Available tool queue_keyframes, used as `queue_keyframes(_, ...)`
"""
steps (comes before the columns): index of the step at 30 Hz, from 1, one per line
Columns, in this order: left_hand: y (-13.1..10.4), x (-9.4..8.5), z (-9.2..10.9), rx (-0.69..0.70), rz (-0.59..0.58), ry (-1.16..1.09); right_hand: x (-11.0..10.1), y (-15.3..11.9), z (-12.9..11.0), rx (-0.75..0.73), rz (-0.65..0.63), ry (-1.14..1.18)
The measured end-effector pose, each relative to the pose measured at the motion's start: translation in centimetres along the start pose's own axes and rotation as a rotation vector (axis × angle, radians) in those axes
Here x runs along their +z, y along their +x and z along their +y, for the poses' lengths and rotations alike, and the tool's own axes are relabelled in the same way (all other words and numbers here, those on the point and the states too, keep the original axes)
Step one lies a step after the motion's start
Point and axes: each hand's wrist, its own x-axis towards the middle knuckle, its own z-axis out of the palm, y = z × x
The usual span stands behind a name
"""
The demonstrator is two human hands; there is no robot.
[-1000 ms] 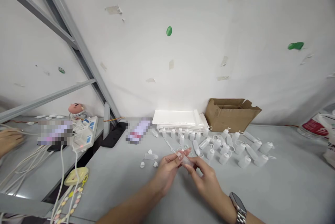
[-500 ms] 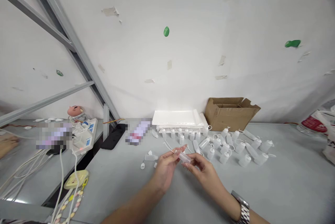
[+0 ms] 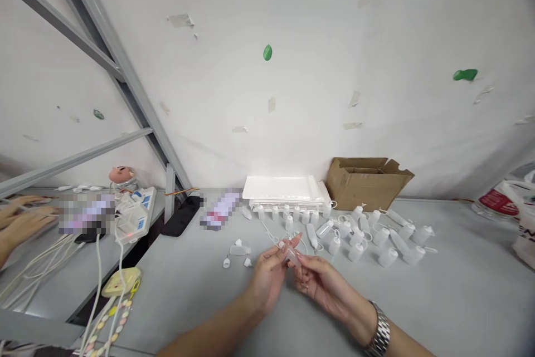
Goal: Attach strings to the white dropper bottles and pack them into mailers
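Above the grey table [image 3: 200,301], a small translucent plastic bottle [image 3: 293,257] is held between both my hands. My left hand [image 3: 270,270] pinches its upper left end, where a white cap and a thin strap show in part. The fingers of my right hand [image 3: 320,279] close round the lower right end. To the left lies another clear bottle [image 3: 240,250] on its side, with white caps [image 3: 226,263] loose around it. Beyond and right of my hands are several white-capped bottles [image 3: 356,252], some upright, some lying down.
A stack of white sheets or envelopes [image 3: 284,187] and an open cardboard box [image 3: 363,184] stand by the wall. At left are a black phone [image 3: 181,216], white cables [image 3: 99,268], a power strip [image 3: 140,218] and another person's hands [image 3: 29,220]. A plastic bag [image 3: 524,218] sits far right.
My right hand has turned, its fingers now curled under the bottle, which tilts more steeply. Another person's hands have come further into view at left.
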Motion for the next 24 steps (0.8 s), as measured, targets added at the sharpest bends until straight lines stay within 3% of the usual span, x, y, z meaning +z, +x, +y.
queue_keyframes(3, -0.1, 0.5, 0.5, 0.02, -0.018, 0.02, -0.3, 0.2, -0.2, 0.046, -0.039, 0.076)
queue_keyframes(7, -0.2, 0.8, 1.4, 0.045, -0.011, 0.101, -0.2, 0.3, -0.5, -0.086, -0.045, -0.151)
queue_keyframes(17, -0.2, -0.3, 0.8, 0.002, 0.063, 0.064, 0.8, -0.5, 0.0, -0.395, 0.257, -0.616)
queue_keyframes(20, -0.3, -0.1, 0.6, 0.017, 0.021, 0.064, 1.1, -0.9, 0.2, -0.404, 0.281, -0.634)
queue_keyframes(24, -0.3, 0.1, 0.4, -0.001, 0.01, 0.012, 1.0, -0.7, 0.3, -0.331, 0.212, -0.506)
